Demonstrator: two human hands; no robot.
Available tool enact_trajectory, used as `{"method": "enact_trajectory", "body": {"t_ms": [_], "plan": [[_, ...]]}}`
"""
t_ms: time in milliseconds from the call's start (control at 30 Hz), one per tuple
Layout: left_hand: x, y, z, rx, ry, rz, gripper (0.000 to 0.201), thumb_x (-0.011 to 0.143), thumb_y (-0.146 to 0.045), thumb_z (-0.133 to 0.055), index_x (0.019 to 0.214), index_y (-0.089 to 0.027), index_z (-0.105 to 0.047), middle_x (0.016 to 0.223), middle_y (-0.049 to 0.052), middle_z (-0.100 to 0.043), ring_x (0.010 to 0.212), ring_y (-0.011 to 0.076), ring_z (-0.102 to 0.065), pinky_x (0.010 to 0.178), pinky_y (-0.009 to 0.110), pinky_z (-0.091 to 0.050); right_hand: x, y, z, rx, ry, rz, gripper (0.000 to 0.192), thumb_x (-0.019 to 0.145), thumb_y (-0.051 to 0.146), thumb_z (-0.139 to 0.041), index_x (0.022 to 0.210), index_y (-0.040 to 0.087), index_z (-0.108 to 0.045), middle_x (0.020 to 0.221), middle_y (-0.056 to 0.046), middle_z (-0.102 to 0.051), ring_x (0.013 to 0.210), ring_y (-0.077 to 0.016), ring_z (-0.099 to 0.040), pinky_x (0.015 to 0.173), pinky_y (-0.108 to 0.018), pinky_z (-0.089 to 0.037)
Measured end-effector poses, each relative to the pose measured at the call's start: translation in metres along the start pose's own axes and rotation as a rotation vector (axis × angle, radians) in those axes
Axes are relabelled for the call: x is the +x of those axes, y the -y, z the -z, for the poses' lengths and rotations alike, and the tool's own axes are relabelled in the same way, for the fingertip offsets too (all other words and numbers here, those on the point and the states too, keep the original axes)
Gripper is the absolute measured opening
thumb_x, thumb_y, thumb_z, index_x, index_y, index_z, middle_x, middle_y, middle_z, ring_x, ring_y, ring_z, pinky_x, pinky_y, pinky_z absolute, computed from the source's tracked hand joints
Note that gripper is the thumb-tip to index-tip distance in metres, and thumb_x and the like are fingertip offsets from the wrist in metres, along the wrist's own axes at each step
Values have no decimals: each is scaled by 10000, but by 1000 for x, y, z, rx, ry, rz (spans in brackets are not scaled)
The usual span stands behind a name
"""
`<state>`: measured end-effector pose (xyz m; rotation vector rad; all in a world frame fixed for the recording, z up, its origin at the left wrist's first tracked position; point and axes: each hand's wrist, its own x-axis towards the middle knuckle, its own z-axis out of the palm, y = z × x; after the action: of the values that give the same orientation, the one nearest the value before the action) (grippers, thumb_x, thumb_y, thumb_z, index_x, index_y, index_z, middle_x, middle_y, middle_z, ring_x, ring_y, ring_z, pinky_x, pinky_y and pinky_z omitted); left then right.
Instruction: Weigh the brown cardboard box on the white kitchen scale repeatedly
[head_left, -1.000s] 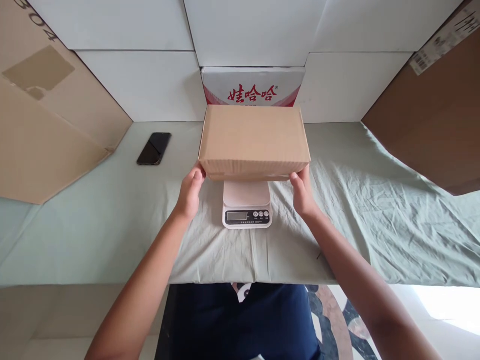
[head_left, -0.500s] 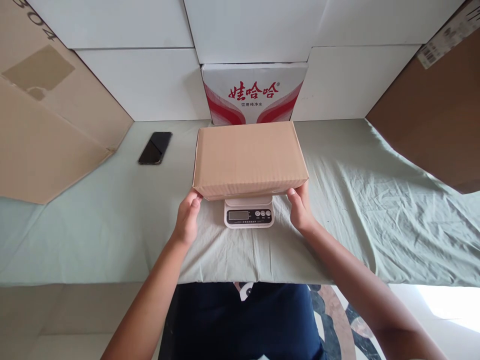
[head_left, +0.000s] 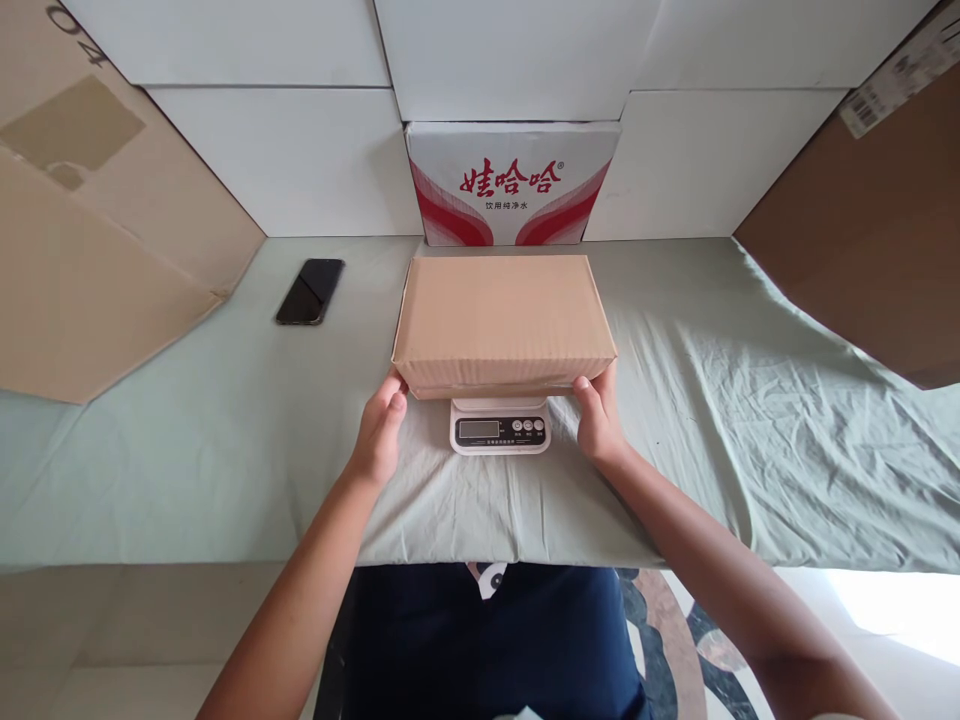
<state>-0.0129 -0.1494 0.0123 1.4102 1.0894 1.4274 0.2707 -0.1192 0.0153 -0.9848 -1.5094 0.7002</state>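
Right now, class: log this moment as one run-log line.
left hand: holds box left end | right hand: holds right end | box: over scale | phone: on cloth

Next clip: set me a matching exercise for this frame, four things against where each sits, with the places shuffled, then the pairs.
Things:
1. cardboard box
2. phone
3. kitchen scale
4. red-and-white carton

Places:
A. lying flat on the green cloth, far left
B. standing against the white back wall
C. under the box, only its display end showing
D. between the left hand and the right hand, over the scale

Pairs: 1-D, 2-A, 3-C, 4-B
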Motion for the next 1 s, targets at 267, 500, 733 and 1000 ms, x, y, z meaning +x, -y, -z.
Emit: {"method": "enact_trajectory", "body": {"t_ms": [267, 500, 733, 1000], "plan": [[0, 1, -1, 7, -3, -12, 572, 942, -659, -491, 1333, -279, -663, 1390, 101, -679, 1458, 313, -506, 1215, 481, -419, 0, 2, 1, -17, -13, -29, 610, 961, 639, -431, 1532, 449, -331, 1624, -10, -392, 1509, -302, -394, 1270, -596, -332], [-1, 0, -2, 3, -3, -32, 590, 952, -639, -488, 1391, -273, -632, 1438, 101, -653, 1489, 313, -472, 1242, 479, -386, 1, 3, 2, -9, -15, -15, 637, 962, 623, -430, 1551, 410, -309, 1625, -35, -394, 1513, -313, -399, 1260, -606, -339], [2, -5, -5, 13, -77, -56, 695, 935, -673, -493, 1500, -270, -536, 1562, 93, -554, 1572, 303, -344, 1306, 436, -265, 10, -3, 13, -53, -176, -42, 622, 936, 706, -341, 1519, 492, -316, 1550, -14, -450, 1509, -363, -393, 1201, -693, -357], [5, -4, -2, -34, -84, -59, 661, 941, -686, -478, 1500, -337, -530, 1641, 23, -466, 1593, 289, -297, 1310, 438, -266, 10, -3, 8, -31, -123, -56, 599, 955, 698, -294, 1504, 463, -341, 1549, -12, -453, 1513, -364, -400, 1205, -670, -377]]}}
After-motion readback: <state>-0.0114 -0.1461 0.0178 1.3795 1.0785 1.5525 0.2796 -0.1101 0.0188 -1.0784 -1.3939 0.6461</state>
